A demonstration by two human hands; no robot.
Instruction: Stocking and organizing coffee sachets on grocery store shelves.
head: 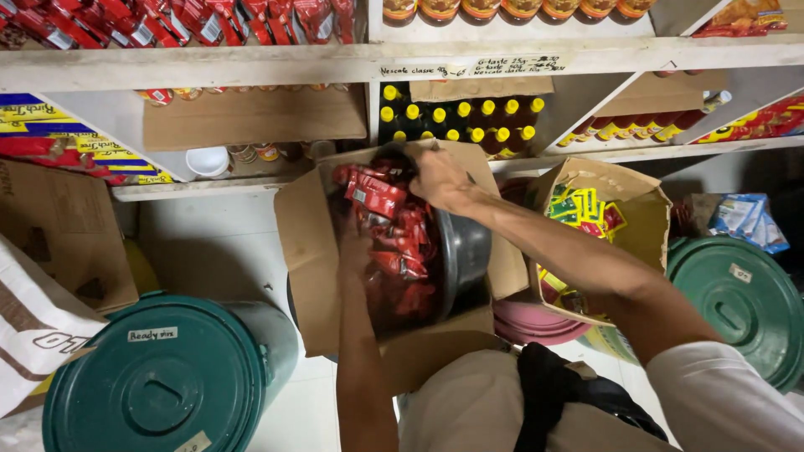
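Observation:
An open cardboard box [306,251] stands in front of me below the shelves. Inside it a dark round basin [465,251] holds a heap of small red sachets [394,243]. My right hand [437,177] is at the far top of the heap, fingers curled on a cluster of red sachets near the box's back flap. My left hand [356,243] reaches down into the box at the left of the heap, its fingers mostly hidden among the sachets.
A teal lidded drum [159,377] stands at lower left, another green lid [741,297] at right. A second open box [636,226] of yellow-green packets sits right of mine. Shelves above carry yellow-capped dark bottles [465,117] and red packets [167,21]. A pink basin [536,322] lies below.

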